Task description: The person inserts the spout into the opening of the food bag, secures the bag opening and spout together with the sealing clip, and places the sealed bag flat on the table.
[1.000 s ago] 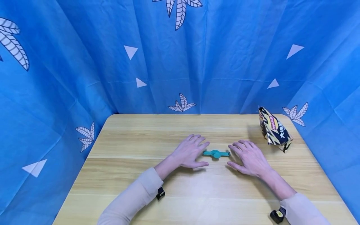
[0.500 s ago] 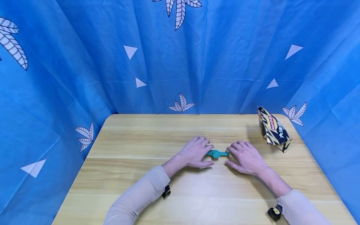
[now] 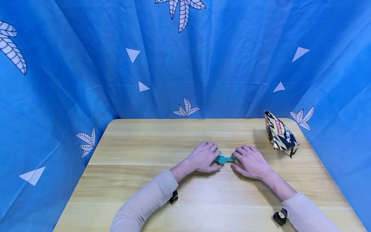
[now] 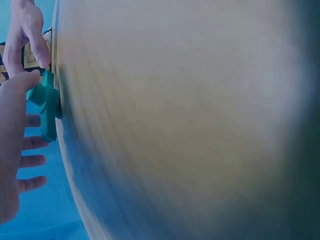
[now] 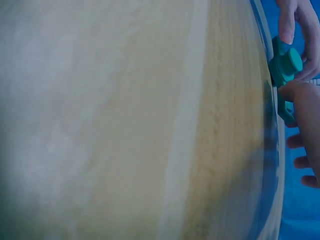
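A teal bar with a round knob at its middle (image 3: 222, 160) lies on the wooden table between both hands. My left hand (image 3: 204, 157) is at its left end, fingers loosely bent on the far side and thumb on the near side, covering that end. Around the right end, my right hand (image 3: 250, 161) spreads in the same way, fingertips right at the tip. In the left wrist view the left hand (image 4: 10, 135) has its thumb overlapping the teal bar (image 4: 49, 112). The right wrist view shows the knob (image 5: 290, 62) standing up, with the right hand (image 5: 309, 115) below it.
A black and yellow Lay's chip bag (image 3: 282, 133) stands at the table's back right. The wooden table (image 3: 139, 145) reaches back to a blue patterned curtain (image 3: 232, 58). Black wrist devices (image 3: 280, 217) sit at the sleeves.
My left hand has moved right onto the bar's left end. The right hand has shifted slightly left to the other end. The bar stays in place.
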